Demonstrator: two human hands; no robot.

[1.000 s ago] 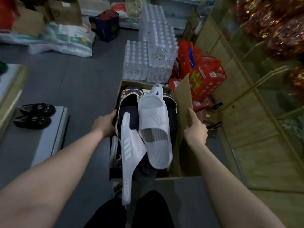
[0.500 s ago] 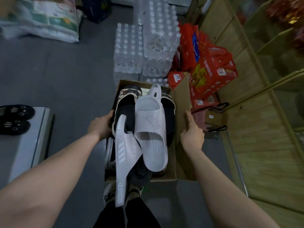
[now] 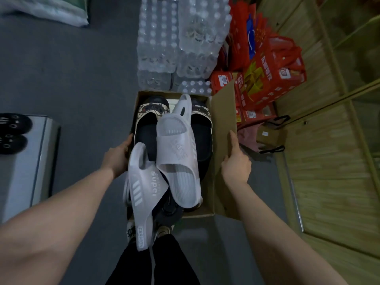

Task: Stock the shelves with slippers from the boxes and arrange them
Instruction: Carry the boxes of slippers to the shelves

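Observation:
I hold an open cardboard box (image 3: pixel 223 120) of slippers in front of me, above the grey floor. My left hand (image 3: pixel 117 159) grips its left wall and my right hand (image 3: pixel 236 163) grips the raised right flap. On top lie two white slippers: one (image 3: pixel 178 153) rests across the middle, another (image 3: pixel 144 194) marked "super" hangs over the near edge. Under them sit black slippers with patterned straps (image 3: pixel 153 110). Wooden shelves (image 3: pixel 329 151) stand at my right.
Stacked packs of water bottles (image 3: pixel 178 42) stand just beyond the box. Red gift boxes and bags (image 3: pixel 265 75) and a small brown carton (image 3: pixel 269 134) crowd the shelf's foot. A metal platform (image 3: pixel 26 161) with black slippers (image 3: pixel 12 132) lies at the left.
The view has tipped further down and the bottle packs and red boxes have drawn closer. Both hands keep the same hold on the box.

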